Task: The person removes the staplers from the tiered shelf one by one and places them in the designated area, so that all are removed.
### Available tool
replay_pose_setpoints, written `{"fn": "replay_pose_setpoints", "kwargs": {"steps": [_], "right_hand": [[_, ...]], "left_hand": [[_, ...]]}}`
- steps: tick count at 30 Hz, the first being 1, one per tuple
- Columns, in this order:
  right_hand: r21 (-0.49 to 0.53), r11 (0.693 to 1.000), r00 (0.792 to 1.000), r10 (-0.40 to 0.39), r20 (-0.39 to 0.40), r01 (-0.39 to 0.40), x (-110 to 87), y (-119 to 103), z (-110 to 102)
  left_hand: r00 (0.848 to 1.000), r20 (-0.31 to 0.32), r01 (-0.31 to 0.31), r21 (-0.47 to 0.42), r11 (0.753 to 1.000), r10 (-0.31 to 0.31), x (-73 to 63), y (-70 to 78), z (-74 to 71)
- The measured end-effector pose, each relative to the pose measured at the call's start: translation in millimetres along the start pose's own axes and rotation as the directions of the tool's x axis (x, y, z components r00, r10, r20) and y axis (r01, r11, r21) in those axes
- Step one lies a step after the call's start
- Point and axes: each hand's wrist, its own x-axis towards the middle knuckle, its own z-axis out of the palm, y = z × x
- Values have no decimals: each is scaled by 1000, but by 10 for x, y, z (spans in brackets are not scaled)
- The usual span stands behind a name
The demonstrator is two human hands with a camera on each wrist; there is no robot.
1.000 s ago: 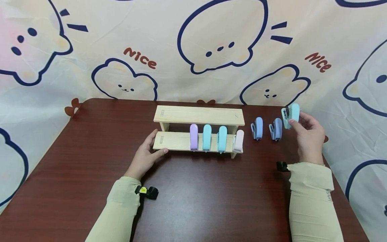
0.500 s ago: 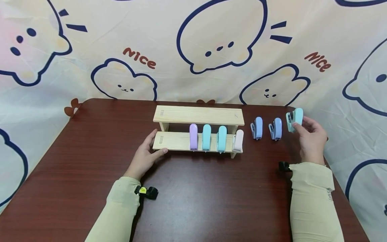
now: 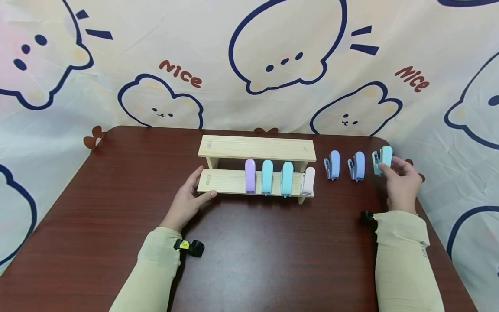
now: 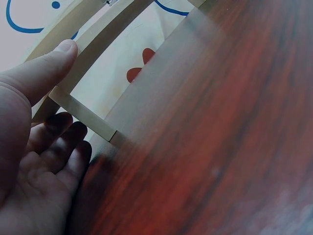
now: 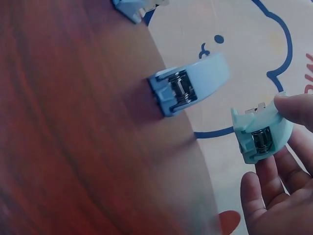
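At the right side of the table, my right hand (image 3: 403, 183) pinches a mint-green mini stapler (image 3: 383, 160) between thumb and fingers. The right wrist view shows the same stapler (image 5: 261, 132) with its spring facing the camera. My left hand (image 3: 187, 201) holds the left end of a two-step wooden rack (image 3: 222, 181), its thumb along the front edge (image 4: 66, 49). On the rack's lower step stand a purple stapler (image 3: 250, 176), two turquoise staplers (image 3: 267, 177) and a white stapler (image 3: 308, 181). Two blue staplers (image 3: 332, 165) stand on the table between rack and right hand.
The dark wooden table (image 3: 273, 251) reaches to a cartoon-print cloth (image 3: 218, 43) hanging behind and at both sides. Its right edge runs close by my right hand. The rack's upper step (image 3: 257, 147) lies behind the row of staplers.
My right hand has brought the mint-green stapler down and slightly to the right, level with the blue staplers. The left hand and the rack have stayed put.
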Motion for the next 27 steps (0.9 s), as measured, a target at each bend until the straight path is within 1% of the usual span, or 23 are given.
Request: {"fn": "replay_pose_setpoints", "kwargs": {"steps": [3,7,12,21,24,27], "right_hand": [[-21,1000,1000,3,11,-3,19,36,-6],[-11,1000,1000,0,18,0,38,88,-12],[19,1000,1000,-4,9,4,75,152,-26],[14,1000,1000,0,-2,0,130,212,-26],[10,1000,1000,1,6,-2,134,222,-25],[-16,1000,1000,-2,8,3,132,231,-23]], "left_hand": [[1000,0,-3,5,1000,3,-1,3,0],[1000,2,-3,6,1000,3,-1,-3,1],[1000,2,-1,0,1000,1,4,-14,4],[1000,-4,-6,12,1000,6,10,-28,-1],[1000,-4,-7,18,1000,8,13,-31,-2],[1000,-5,-13,14,1000,13,16,-28,1]]}}
